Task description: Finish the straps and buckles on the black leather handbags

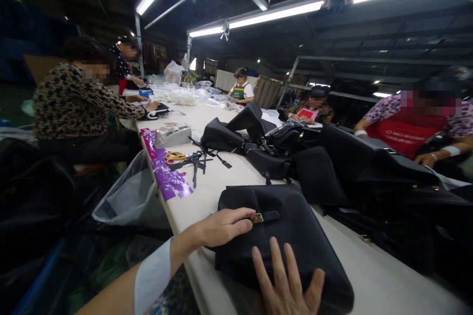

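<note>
A black leather bag (pixel 291 236) lies flat on the near end of the long pale table. On its front flap sits a gold clasp (pixel 257 218) with a short black strap (pixel 272 215) running through it. My left hand (pixel 223 226) reaches in from the left, thumb and forefinger closed on the clasp's left end; its other fingers are hidden. Over the lower part of the bag my right hand (pixel 286 280) is spread, fingers apart, resting on or just above the leather. A white cuff (pixel 153 273) wraps my left forearm.
Beyond the bag lie yellow-handled scissors (pixel 175 157), black pliers (pixel 195 161) and a tape dispenser (pixel 173 135). Black bags (pixel 318 172) pile up along the right. Purple tape (pixel 166 172) covers the left table edge, above a clear plastic bag (pixel 127 197). Several people work around the table.
</note>
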`<state>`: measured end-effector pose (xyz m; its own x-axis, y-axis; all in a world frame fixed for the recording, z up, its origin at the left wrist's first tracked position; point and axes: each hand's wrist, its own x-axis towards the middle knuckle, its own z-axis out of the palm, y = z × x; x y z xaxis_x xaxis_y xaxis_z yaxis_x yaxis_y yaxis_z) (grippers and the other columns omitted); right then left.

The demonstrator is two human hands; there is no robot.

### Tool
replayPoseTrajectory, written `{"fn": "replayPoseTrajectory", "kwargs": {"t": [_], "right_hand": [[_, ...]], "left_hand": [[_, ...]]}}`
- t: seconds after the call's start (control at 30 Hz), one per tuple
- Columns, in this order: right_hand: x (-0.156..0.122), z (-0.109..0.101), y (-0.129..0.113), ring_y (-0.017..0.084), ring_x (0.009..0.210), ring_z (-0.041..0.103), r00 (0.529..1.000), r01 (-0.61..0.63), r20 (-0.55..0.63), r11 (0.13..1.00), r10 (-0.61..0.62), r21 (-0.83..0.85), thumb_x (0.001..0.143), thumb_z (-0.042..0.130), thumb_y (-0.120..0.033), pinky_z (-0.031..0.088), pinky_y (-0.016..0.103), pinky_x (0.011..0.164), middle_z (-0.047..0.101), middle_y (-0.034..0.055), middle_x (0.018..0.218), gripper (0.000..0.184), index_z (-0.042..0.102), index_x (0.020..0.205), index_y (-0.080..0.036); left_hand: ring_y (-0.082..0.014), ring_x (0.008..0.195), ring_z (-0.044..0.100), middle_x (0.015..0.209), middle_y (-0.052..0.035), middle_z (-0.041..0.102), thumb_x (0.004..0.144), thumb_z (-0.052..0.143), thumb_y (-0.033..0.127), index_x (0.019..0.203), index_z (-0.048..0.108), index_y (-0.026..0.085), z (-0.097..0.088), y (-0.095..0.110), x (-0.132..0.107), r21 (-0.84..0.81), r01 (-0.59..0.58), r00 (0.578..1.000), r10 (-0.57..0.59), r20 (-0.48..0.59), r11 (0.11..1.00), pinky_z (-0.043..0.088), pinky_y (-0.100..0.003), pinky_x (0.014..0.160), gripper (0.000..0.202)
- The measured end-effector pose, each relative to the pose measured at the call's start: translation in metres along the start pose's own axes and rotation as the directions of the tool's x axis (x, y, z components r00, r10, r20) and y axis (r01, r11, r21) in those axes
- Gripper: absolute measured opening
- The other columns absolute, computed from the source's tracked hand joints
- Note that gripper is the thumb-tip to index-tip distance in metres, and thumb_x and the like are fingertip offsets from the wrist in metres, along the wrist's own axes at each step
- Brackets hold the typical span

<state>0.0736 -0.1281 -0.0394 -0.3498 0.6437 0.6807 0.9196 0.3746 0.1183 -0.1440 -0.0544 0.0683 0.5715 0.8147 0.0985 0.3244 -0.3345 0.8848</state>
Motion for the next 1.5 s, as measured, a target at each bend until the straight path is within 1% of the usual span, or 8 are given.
{"fn": "replayPoseTrajectory", "kwargs": {"t": [0.17, 0.37, 0.5, 0.7, 0.9, 1.13, 1.3, 1.5], "right_hand": [[0.036, -0.008, 0.044, 0.027, 0.084, 0.069, 0.982, 0.183, 0.008, 0.965, -0.188, 0.189, 0.079, 0.053, -0.014, 0.043, 0.049, 0.093, 0.074, 0.0072, 0.103, 0.059, 0.051, 0.137, -0.024], [0.053, -0.026, 0.096, 0.026, 0.092, 0.067, 0.975, -0.207, 0.019, 0.878, 0.22, 0.431, 0.083, 0.052, -0.024, 0.049, 0.038, 0.083, 0.073, 0.0037, 0.102, 0.029, 0.068, 0.108, -0.025], [0.058, -0.035, 0.127, 0.032, 0.094, 0.066, 0.737, -0.621, 0.186, 0.542, 0.65, 0.566, 0.074, 0.064, -0.052, 0.05, 0.04, 0.085, 0.074, 0.0047, 0.094, 0.038, 0.072, 0.097, -0.023], [0.031, -0.016, 0.181, 0.035, 0.112, 0.06, 0.549, -0.59, 0.405, -0.004, 0.731, 0.807, 0.065, 0.077, -0.055, 0.047, 0.044, 0.095, 0.075, 0.004, 0.105, 0.047, 0.073, 0.1, -0.024], [0.019, -0.011, 0.203, 0.036, 0.105, 0.062, 0.629, -0.567, 0.44, -0.008, 0.641, 0.824, 0.064, 0.08, -0.049, 0.043, 0.051, 0.098, 0.076, 0.0068, 0.096, 0.04, 0.076, 0.093, -0.022], [0.048, -0.027, 0.206, 0.032, 0.097, 0.065, 0.749, -0.532, 0.514, -0.083, 0.419, 0.843, 0.072, 0.075, -0.032, 0.046, 0.049, 0.093, 0.076, 0.0059, 0.09, 0.026, 0.076, 0.096, -0.022], [0.052, -0.028, 0.212, 0.03, 0.096, 0.065, 0.773, -0.525, 0.502, -0.055, 0.388, 0.85, 0.075, 0.075, -0.035, 0.044, 0.049, 0.096, 0.076, 0.0065, 0.089, 0.027, 0.076, 0.096, -0.019], [0.049, -0.024, 0.207, 0.028, 0.094, 0.065, 0.769, -0.499, 0.471, -0.053, 0.432, 0.865, 0.076, 0.073, -0.037, 0.044, 0.046, 0.095, 0.076, 0.006, 0.092, 0.028, 0.075, 0.097, -0.019]], "left_hand": [[-0.0273, 0.128, 0.052, 0.136, -0.0116, 0.059, 0.093, 0.044, 0.054, 0.134, 0.055, 0.016, 0.002, -0.001, 0.009, -0.201, -0.039, 0.999, 0.033, -0.033, 0.979, 0.036, -0.039, 0.11, 0.057], [-0.0228, 0.097, 0.064, 0.101, -0.0108, 0.07, 0.091, 0.049, 0.054, 0.102, 0.066, 0.013, -0.016, 0.014, 0.008, -0.37, -0.266, 0.857, 0.043, -0.513, 0.89, 0.051, -0.032, 0.085, 0.045], [-0.0167, 0.071, 0.057, 0.073, -0.0026, 0.062, 0.087, 0.053, 0.042, 0.079, 0.061, 0.017, -0.019, 0.007, 0.009, -0.309, -0.216, 0.713, -0.066, -0.698, 0.926, 0.046, -0.026, 0.064, 0.027], [-0.0188, 0.079, 0.056, 0.079, -0.0022, 0.062, 0.086, 0.051, 0.036, 0.084, 0.061, 0.018, 0.011, -0.005, 0.026, -0.267, -0.046, 0.864, -0.095, -0.494, 0.963, 0.043, -0.028, 0.071, 0.021], [-0.0197, 0.079, 0.056, 0.08, -0.0027, 0.062, 0.088, 0.048, 0.04, 0.087, 0.062, 0.019, 0.032, 0.016, 0.056, -0.169, -0.059, 0.921, -0.012, -0.39, 0.984, 0.042, -0.029, 0.073, 0.025], [-0.0215, 0.073, 0.059, 0.075, -0.0036, 0.065, 0.088, 0.046, 0.045, 0.08, 0.06, 0.02, 0.055, 0.032, 0.094, 0.073, 0.054, 0.872, -0.011, -0.489, 0.996, 0.041, -0.03, 0.065, 0.029], [-0.017, 0.051, 0.06, 0.066, -0.009, 0.069, 0.079, 0.049, 0.069, 0.068, 0.063, 0.015, 0.069, 0.027, 0.121, -0.413, 0.247, 0.933, -0.33, -0.143, 0.877, 0.038, -0.024, 0.044, 0.058], [-0.0079, 0.051, 0.06, 0.078, -0.0068, 0.071, 0.074, 0.076, 0.041, 0.087, 0.067, 0.011, 0.076, 0.029, 0.124, -0.827, 0.294, 0.92, -0.377, 0.109, 0.479, 0.04, -0.014, 0.04, 0.034]]}}
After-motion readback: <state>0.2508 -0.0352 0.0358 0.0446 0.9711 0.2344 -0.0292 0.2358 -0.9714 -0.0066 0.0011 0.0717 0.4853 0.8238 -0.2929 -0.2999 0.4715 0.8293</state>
